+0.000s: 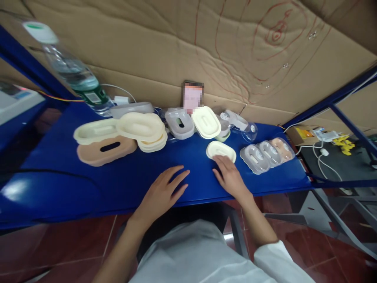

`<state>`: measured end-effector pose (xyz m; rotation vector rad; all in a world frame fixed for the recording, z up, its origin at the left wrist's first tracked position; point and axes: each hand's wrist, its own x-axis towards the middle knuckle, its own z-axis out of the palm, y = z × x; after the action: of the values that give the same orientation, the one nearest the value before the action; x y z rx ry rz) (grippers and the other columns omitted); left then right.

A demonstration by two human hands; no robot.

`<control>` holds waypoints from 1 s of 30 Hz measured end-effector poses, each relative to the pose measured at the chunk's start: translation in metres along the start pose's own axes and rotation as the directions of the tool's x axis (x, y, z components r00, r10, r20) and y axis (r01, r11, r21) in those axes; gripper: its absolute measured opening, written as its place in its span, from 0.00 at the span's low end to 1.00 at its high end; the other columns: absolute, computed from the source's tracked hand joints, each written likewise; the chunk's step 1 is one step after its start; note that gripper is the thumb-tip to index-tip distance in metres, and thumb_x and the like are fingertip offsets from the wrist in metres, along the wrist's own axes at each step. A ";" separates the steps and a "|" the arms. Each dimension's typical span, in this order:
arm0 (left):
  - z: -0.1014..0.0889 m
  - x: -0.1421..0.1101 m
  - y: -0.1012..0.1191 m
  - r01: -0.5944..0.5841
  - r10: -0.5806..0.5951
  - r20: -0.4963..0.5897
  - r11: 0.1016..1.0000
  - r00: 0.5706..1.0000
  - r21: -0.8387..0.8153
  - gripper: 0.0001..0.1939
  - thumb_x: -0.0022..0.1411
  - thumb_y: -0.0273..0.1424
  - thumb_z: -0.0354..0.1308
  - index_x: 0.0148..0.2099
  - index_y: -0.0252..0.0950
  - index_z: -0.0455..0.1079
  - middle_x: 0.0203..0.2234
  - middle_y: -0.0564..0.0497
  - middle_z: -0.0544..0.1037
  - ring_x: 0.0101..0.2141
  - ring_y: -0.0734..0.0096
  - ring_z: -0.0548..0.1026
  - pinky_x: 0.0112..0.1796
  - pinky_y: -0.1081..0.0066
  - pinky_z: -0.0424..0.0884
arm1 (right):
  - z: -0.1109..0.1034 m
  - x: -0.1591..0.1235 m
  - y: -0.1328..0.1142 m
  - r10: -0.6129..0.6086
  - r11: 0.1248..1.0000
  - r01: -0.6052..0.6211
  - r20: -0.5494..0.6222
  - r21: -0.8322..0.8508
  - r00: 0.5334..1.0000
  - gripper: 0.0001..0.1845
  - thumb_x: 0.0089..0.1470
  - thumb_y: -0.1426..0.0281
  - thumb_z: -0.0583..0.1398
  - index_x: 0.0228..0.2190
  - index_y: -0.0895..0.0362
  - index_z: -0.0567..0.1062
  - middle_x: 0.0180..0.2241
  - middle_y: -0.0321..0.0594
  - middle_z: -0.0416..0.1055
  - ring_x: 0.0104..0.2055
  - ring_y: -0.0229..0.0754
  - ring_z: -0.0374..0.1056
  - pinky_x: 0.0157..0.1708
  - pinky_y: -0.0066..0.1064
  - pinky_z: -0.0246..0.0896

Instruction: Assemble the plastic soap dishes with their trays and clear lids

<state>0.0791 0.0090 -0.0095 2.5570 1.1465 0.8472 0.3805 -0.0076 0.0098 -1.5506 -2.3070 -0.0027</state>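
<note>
My right hand rests with its fingertips on the near edge of a small cream oval tray lying on the blue table. The fingers are stretched out and do not wrap round it. My left hand hovers over or lies on the tabletop, fingers apart, with nothing in it. Farther left are cream oval trays, some stacked, and a tan oval piece with a dark slot. Behind the small tray stand another cream tray and a grey slotted piece.
Clear-lidded packs sit in a row at the right, and more clear packaging lies behind. A phone leans on the cardboard wall. A water bottle stands back left. The blue table's front edge is near my body.
</note>
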 end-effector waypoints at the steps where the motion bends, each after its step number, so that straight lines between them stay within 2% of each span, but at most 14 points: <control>1: 0.000 0.000 0.000 -0.011 0.012 -0.011 1.000 1.000 0.020 0.22 0.77 0.38 0.56 0.69 0.42 0.68 0.63 0.39 0.75 0.61 0.51 0.76 0.59 0.51 0.77 | 0.001 0.005 -0.008 -0.062 0.996 0.060 0.039 0.066 0.997 0.28 0.74 0.67 0.56 0.71 0.53 0.65 0.65 0.49 0.72 0.70 0.51 0.67 0.73 0.55 0.60; 3: 0.001 0.001 -0.001 -0.044 0.046 -0.031 0.998 0.998 0.055 0.23 0.76 0.38 0.57 0.69 0.41 0.68 0.66 0.37 0.72 0.65 0.47 0.73 0.61 0.48 0.75 | -0.004 0.014 -0.016 -0.194 0.968 0.181 0.063 0.174 0.979 0.26 0.74 0.66 0.56 0.69 0.52 0.67 0.65 0.45 0.73 0.70 0.47 0.67 0.73 0.50 0.61; 5: 0.002 0.002 -0.001 -0.075 0.077 -0.030 0.995 0.997 0.073 0.21 0.75 0.36 0.58 0.67 0.40 0.71 0.68 0.37 0.71 0.66 0.46 0.71 0.62 0.47 0.74 | -0.015 0.024 -0.011 -0.246 0.951 0.241 0.002 0.193 0.969 0.23 0.74 0.66 0.57 0.66 0.50 0.71 0.62 0.43 0.76 0.68 0.46 0.69 0.73 0.50 0.60; 8: 0.003 0.004 -0.002 -0.088 0.088 0.005 0.994 0.996 0.072 0.15 0.75 0.34 0.59 0.60 0.40 0.75 0.66 0.39 0.73 0.65 0.47 0.73 0.64 0.45 0.70 | -0.033 0.047 0.015 -0.112 0.988 0.125 -0.137 0.093 0.984 0.20 0.74 0.66 0.56 0.63 0.50 0.74 0.59 0.43 0.78 0.64 0.49 0.72 0.69 0.52 0.65; 10: 0.003 0.004 -0.002 -0.082 0.081 0.020 0.995 0.997 0.064 0.13 0.75 0.33 0.59 0.58 0.40 0.76 0.65 0.40 0.75 0.64 0.48 0.74 0.65 0.45 0.68 | -0.038 0.065 0.033 -0.014 1.000 0.016 -0.178 0.009 0.984 0.22 0.73 0.64 0.57 0.64 0.52 0.73 0.62 0.47 0.75 0.66 0.54 0.70 0.67 0.55 0.66; 12: 0.003 0.004 -0.002 -0.080 0.079 0.013 0.995 0.997 0.061 0.13 0.75 0.33 0.59 0.58 0.40 0.76 0.64 0.40 0.76 0.63 0.50 0.75 0.65 0.46 0.69 | -0.036 0.082 0.041 0.028 0.996 -0.044 -0.192 -0.075 0.981 0.28 0.72 0.58 0.59 0.67 0.54 0.70 0.67 0.53 0.68 0.70 0.61 0.64 0.67 0.61 0.64; 15: 0.003 0.004 -0.002 -0.088 0.089 -0.002 0.993 0.996 0.072 0.12 0.75 0.32 0.58 0.57 0.40 0.76 0.63 0.41 0.77 0.61 0.51 0.76 0.64 0.47 0.70 | -0.018 0.100 0.039 0.002 0.991 -0.026 -0.183 -0.131 0.983 0.38 0.67 0.51 0.64 0.70 0.51 0.65 0.74 0.55 0.56 0.75 0.67 0.54 0.68 0.65 0.59; 17: 0.003 0.004 -0.003 -0.090 0.091 0.000 0.993 0.996 0.075 0.11 0.76 0.32 0.57 0.57 0.40 0.76 0.62 0.41 0.77 0.61 0.52 0.76 0.63 0.47 0.70 | -0.004 0.109 0.036 -0.030 0.994 0.010 -0.193 -0.105 0.981 0.32 0.68 0.53 0.64 0.68 0.50 0.70 0.74 0.52 0.56 0.76 0.64 0.53 0.70 0.63 0.58; 19: 0.002 0.005 -0.003 -0.082 0.082 0.005 0.995 0.997 0.065 0.11 0.76 0.31 0.56 0.56 0.40 0.76 0.62 0.41 0.77 0.61 0.53 0.76 0.64 0.47 0.69 | 0.005 0.115 0.039 -0.030 0.999 0.020 -0.230 -0.045 0.973 0.22 0.70 0.59 0.62 0.61 0.50 0.76 0.70 0.50 0.62 0.75 0.60 0.56 0.72 0.60 0.58; 21: 0.001 0.006 -0.003 -0.073 0.073 0.002 0.996 0.997 0.045 0.10 0.76 0.30 0.55 0.54 0.40 0.76 0.61 0.42 0.78 0.61 0.54 0.77 0.64 0.48 0.69 | 0.005 0.116 0.044 -0.013 1.000 0.020 -0.302 0.019 0.953 0.17 0.72 0.63 0.59 0.56 0.52 0.80 0.65 0.50 0.68 0.73 0.57 0.60 0.71 0.58 0.60; 23: 0.000 0.007 -0.002 -0.078 0.078 -0.001 0.997 0.997 0.022 0.09 0.76 0.29 0.55 0.52 0.40 0.76 0.59 0.43 0.79 0.60 0.55 0.77 0.64 0.49 0.70 | -0.004 0.109 0.049 0.005 0.999 0.016 -0.383 0.052 0.924 0.15 0.72 0.64 0.58 0.53 0.52 0.81 0.62 0.49 0.71 0.72 0.56 0.62 0.71 0.59 0.61; 25: -0.002 0.007 -0.002 -0.083 0.083 -0.002 0.997 0.997 -0.002 0.07 0.75 0.28 0.56 0.49 0.40 0.76 0.57 0.44 0.80 0.58 0.56 0.78 0.63 0.49 0.70 | -0.018 0.089 0.047 0.012 0.998 0.016 -0.426 0.062 0.905 0.14 0.71 0.64 0.59 0.52 0.51 0.81 0.61 0.48 0.72 0.72 0.56 0.62 0.72 0.59 0.61; 28: -0.004 0.005 -0.005 -0.049 0.045 -0.043 0.996 0.998 -0.076 0.06 0.75 0.29 0.57 0.46 0.41 0.76 0.55 0.45 0.81 0.56 0.57 0.79 0.61 0.51 0.72 | -0.031 0.037 0.035 0.016 0.997 0.017 -0.419 0.077 0.908 0.12 0.69 0.66 0.62 0.52 0.48 0.81 0.57 0.47 0.73 0.71 0.58 0.64 0.70 0.59 0.64; 30: -0.004 0.004 -0.008 -0.003 -0.012 -0.115 0.992 0.993 -0.124 0.04 0.75 0.30 0.58 0.48 0.41 0.75 0.53 0.45 0.81 0.55 0.59 0.80 0.58 0.54 0.75 | -0.030 -0.004 0.027 0.054 0.995 -0.014 -0.406 0.101 0.912 0.13 0.67 0.68 0.63 0.52 0.48 0.81 0.53 0.47 0.74 0.67 0.58 0.69 0.67 0.59 0.69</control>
<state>0.0738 0.0169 -0.0080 2.4322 1.0939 1.0436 0.4145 -0.0065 0.0319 -1.3871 -1.9225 -0.1873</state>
